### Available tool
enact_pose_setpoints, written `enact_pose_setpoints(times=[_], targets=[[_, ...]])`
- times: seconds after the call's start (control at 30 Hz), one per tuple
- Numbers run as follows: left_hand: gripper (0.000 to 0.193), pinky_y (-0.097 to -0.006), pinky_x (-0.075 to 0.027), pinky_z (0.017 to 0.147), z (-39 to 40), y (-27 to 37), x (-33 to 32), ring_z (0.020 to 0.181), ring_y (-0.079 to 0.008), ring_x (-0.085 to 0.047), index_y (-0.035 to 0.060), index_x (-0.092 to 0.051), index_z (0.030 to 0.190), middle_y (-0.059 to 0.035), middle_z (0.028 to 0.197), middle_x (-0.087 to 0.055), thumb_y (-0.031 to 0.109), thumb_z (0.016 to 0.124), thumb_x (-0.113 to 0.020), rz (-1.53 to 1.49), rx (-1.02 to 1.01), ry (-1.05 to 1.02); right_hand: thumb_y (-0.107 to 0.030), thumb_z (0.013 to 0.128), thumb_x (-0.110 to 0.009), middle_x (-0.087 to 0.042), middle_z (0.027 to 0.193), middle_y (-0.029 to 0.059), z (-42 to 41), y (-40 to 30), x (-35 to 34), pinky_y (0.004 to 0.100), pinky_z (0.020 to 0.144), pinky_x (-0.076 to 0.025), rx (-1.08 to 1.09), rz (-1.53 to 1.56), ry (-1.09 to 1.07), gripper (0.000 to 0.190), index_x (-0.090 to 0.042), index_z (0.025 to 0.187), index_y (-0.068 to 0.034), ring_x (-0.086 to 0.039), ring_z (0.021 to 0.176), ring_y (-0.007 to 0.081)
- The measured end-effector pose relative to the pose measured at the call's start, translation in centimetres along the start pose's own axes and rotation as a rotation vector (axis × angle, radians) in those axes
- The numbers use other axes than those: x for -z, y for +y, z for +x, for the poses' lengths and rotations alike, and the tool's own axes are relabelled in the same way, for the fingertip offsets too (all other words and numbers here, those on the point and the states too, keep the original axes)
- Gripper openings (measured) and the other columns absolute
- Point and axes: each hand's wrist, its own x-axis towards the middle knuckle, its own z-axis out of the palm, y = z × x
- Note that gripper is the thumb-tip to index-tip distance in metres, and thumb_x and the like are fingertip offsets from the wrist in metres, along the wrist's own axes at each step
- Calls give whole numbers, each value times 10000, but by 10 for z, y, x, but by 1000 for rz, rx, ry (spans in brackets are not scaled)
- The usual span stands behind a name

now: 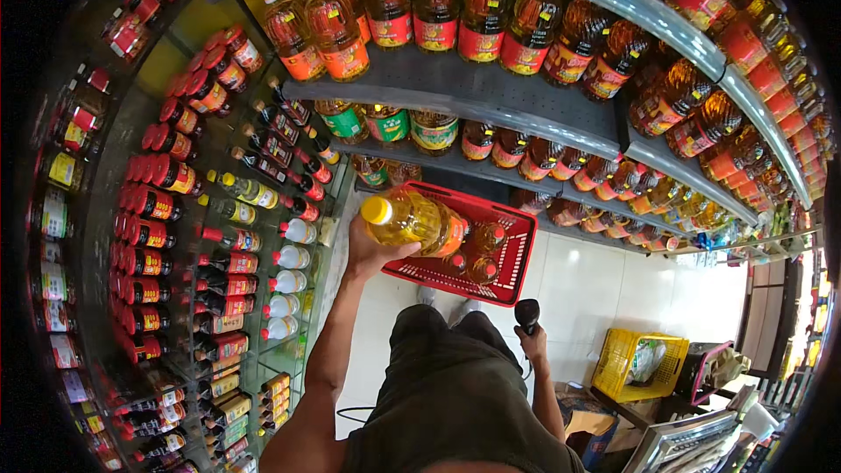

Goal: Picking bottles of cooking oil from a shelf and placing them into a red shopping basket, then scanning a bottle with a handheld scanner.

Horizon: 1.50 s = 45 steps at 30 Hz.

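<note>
My left hand [374,249] grips a large plastic bottle of yellow cooking oil [414,220] with a yellow cap, held over the left part of a red plastic shopping basket [522,263]. Several smaller oil bottles with red caps [486,269] stand inside the basket at its right side. Away to the right, my right hand [532,341] is closed around the handle of a black handheld barcode scanner [527,315], just beyond the basket's lower right corner.
Ahead, grey metal shelves [473,72] carry rows of oil bottles. Glass shelves of sauce bottles and jars [158,233] line the left. At lower right are a yellow plastic crate [608,368], cardboard and a framed panel [683,443]. A black cable [351,412] shows near my left side.
</note>
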Motion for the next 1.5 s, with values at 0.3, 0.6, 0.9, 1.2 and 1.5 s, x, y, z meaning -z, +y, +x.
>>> enact_pose_setpoints(times=[0.3,0.6,0.9,1.2,1.5], targets=[[808,-323,-462,809,33,48,-1,949,-182,-544,-11,-419,1173,-65,1049,-546,186,478,-781,-466,-377,218,-206,695,-674,-509,528,30,22,-20,-1,287,443,-391,76,58,10,247,-569,782,0,-460,455,104],[601,-390,-442,843,67,111,6,987,-257,-536,-8,-426,1183,-117,1099,-539,243,666,-603,-568,-469,66,-215,726,-657,-491,520,12,38,-42,8,268,428,-380,167,144,16,234,-554,766,-8,-454,445,88],[439,-368,-472,775,89,110,17,861,-246,-587,-2,-503,1084,-115,994,-592,288,757,-538,-709,-333,204,-201,765,-635,-457,495,-10,26,-99,30,250,399,-326,182,240,-57,220,-520,689,-30,-399,423,66],[441,-375,-462,790,84,106,16,887,-244,-579,10,-522,1062,-110,997,-593,342,771,-507,-749,-367,274,-179,768,-636,-483,537,-21,-7,-171,69,239,450,-351,179,270,-161,181,-559,728,-19,-419,496,48],[446,-376,-460,790,82,97,23,888,-244,-578,21,-513,1084,-101,1002,-590,336,769,-503,-763,-421,288,-75,793,-572,-535,691,-25,-37,-269,100,225,544,-392,326,449,-422,94,-567,870,-22,-459,620,47]])
